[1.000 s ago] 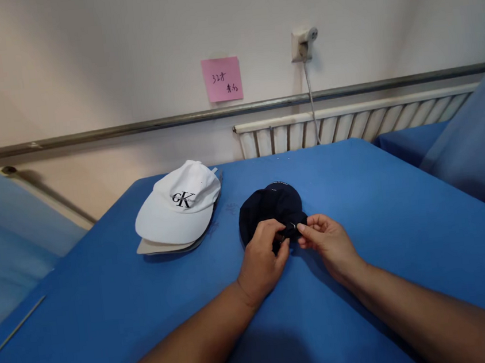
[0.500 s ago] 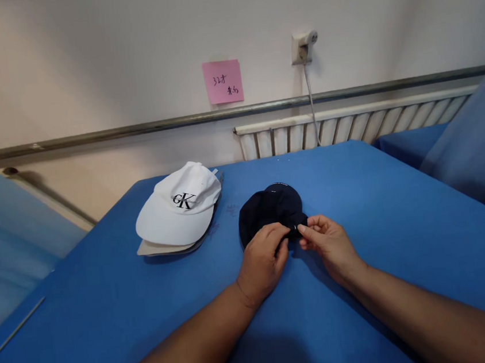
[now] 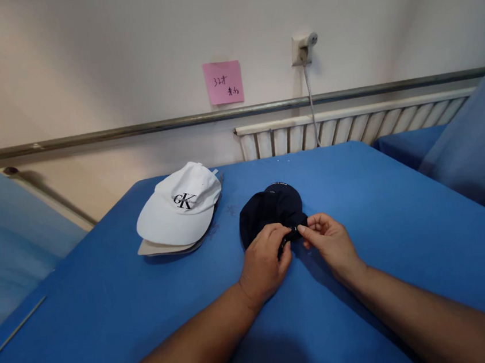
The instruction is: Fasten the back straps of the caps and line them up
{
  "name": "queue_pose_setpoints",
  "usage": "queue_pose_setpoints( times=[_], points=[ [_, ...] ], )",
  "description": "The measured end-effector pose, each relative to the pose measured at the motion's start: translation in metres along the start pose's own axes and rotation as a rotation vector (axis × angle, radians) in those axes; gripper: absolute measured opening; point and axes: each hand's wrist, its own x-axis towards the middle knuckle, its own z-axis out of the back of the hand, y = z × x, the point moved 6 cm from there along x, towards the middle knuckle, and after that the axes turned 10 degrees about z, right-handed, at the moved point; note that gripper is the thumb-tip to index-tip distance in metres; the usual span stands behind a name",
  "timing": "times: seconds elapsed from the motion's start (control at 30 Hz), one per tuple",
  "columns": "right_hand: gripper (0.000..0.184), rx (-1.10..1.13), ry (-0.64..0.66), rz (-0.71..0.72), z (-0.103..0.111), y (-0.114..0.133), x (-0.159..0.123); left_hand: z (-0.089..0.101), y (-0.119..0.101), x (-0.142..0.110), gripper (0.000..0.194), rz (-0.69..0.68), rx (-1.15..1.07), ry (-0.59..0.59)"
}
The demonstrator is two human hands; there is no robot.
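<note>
While a dark cap is gripped at its near edge by two bare hands, its underside is rested on a blue-covered table, a little beyond the forearms and roughly at the middle of the view. By the left hand, the near edge is grasped between bent fingers and thumb, with the back of the hand turned up. By the right hand, the right-hand end of that same edge is pinched between thumb and fingers. Between the two sets of fingertips, which are set close together, a small pale glint can be seen on the dark fabric; what it belongs to cannot be told. At the cap's far side a rounded part is marked with tiny white lettering. To the left, well apart from the hands, a white cap printed with black letters is laid on top of other headwear, of which a pale brim and a dark edge are shown beneath. Behind the table, a pink note with handwriting is stuck to the wall, and a socket is fitted to its right, with a cable hung down past a metal rail and a white radiator.
</note>
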Motion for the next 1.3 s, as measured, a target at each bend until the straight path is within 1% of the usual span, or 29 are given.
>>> queue_pose_setpoints(
  times=[0.07, 0.13, 0.2, 0.27, 0.3, 0.33, 0.4, 0.53, 0.63, 0.73, 0.83, 0.9, 1.0, 1.1, 1.17, 1.2, 1.23, 1.3],
  points=[
    [0.041, -0.012, -0.022, 0.025, 0.001, 0.002, 0.000, 0.001, -0.001, 0.000, 0.025, -0.004, 0.002, -0.016],
    [0.041, -0.011, -0.033, 0.044, 0.001, 0.002, -0.001, 0.002, 0.001, 0.000, 0.023, 0.020, -0.006, -0.034],
    [0.040, -0.016, -0.029, 0.049, 0.001, 0.001, -0.001, 0.001, 0.006, 0.000, 0.022, 0.098, -0.010, -0.040],
    [0.039, -0.024, -0.029, 0.051, 0.001, 0.000, 0.000, -0.002, 0.012, 0.000, 0.020, 0.177, 0.004, -0.020],
    [0.039, -0.026, -0.032, 0.052, 0.002, 0.000, 0.000, -0.003, 0.013, 0.001, 0.018, 0.191, 0.019, -0.005],
    [0.039, -0.027, -0.034, 0.051, 0.002, 0.000, 0.000, -0.004, 0.013, 0.001, 0.017, 0.180, 0.036, 0.004],
    [0.039, -0.019, -0.027, 0.033, 0.002, 0.000, 0.001, -0.004, 0.009, 0.001, 0.016, 0.104, 0.075, 0.006],
    [0.041, 0.007, -0.011, -0.016, 0.000, -0.001, 0.001, -0.002, 0.000, 0.001, 0.021, -0.051, 0.203, -0.002],
    [0.041, 0.022, -0.017, -0.016, 0.000, -0.001, 0.002, -0.001, -0.002, 0.000, 0.023, -0.078, 0.236, -0.004],
    [0.040, 0.045, -0.015, 0.011, -0.001, 0.002, 0.002, 0.000, 0.000, 0.000, 0.022, -0.013, 0.154, -0.012],
    [0.039, 0.056, -0.005, 0.026, -0.001, 0.004, 0.002, -0.004, 0.002, -0.001, 0.025, 0.060, 0.109, 0.011],
    [0.039, 0.051, 0.013, 0.022, -0.002, 0.003, 0.002, -0.005, 0.003, -0.001, 0.025, 0.073, 0.106, 0.014],
    [0.038, 0.055, 0.042, 0.014, -0.003, 0.000, 0.001, -0.004, 0.003, 0.000, 0.029, 0.053, 0.072, 0.008],
    [0.034, 0.062, 0.103, 0.041, -0.005, 0.001, 0.000, 0.001, 0.010, 0.006, 0.030, 0.088, -0.047, 0.014],
    [0.030, 0.043, 0.158, 0.100, -0.006, 0.004, 0.000, 0.004, 0.020, 0.012, 0.026, 0.177, -0.180, 0.028],
    [0.029, 0.018, 0.189, 0.145, -0.007, 0.007, -0.001, 0.005, 0.025, 0.015, 0.024, 0.233, -0.259, 0.054],
    [0.028, -0.021, 0.222, 0.200, -0.007, 0.010, -0.001, 0.005, 0.031, 0.018, 0.021, 0.295, -0.344, 0.099],
    [0.030, -0.146, 0.293, 0.325, -0.008, 0.016, 0.000, 0.000, 0.041, 0.019, 0.019, 0.440, -0.522, 0.233]
  ],
)
